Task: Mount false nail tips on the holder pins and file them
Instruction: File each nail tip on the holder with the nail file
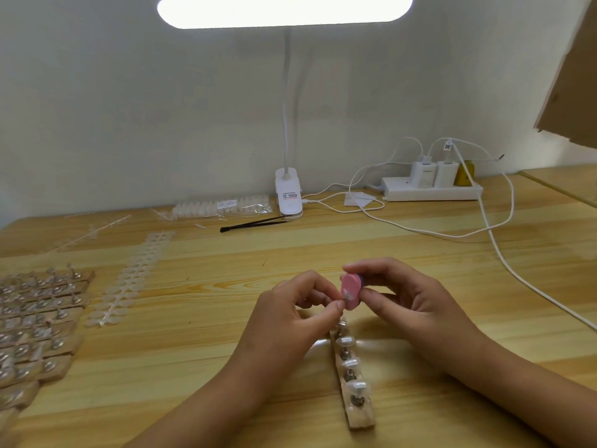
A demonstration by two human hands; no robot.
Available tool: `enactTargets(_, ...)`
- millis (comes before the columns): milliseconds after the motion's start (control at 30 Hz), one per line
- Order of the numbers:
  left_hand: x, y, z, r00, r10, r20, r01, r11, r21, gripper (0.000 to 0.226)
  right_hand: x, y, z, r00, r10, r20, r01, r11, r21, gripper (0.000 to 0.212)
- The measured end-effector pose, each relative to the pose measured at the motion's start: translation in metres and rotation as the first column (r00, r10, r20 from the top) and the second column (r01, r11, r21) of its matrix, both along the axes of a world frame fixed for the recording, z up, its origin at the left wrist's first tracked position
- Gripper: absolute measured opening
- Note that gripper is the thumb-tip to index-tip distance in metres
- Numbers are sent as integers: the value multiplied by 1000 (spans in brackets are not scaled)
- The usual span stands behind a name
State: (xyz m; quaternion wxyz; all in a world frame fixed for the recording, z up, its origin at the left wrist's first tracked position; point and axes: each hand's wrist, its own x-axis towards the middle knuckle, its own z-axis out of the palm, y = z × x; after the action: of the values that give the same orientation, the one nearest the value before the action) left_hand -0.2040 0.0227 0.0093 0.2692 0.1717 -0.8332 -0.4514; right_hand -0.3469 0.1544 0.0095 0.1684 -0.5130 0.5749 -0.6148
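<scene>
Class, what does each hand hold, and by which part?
Right hand pinches a pink oval nail file by its upper and right edges; left hand pinches a clear false nail tip, part unclear.

wood table (420,263); holder strip (357,392); pwr strip (429,190)

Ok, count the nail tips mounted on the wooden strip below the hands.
3 show clearly on the wooden strip: far tip, middle tip, near tip, in a row. Another may be hidden under the left hand at the strip's far end.
</scene>
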Motion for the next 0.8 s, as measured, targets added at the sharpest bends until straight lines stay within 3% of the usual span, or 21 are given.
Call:
enactTargets(500,-4,-8,-4,996,-84,-9,84,981,177,8,-2,0,0,1000,0,-27,0,1000,-11,37)
enactTargets(800,-5,-9,-6,996,-92,-6,92,982,167,11,-2,-2,-2,1000,-10,-19,9,999,-38,33)
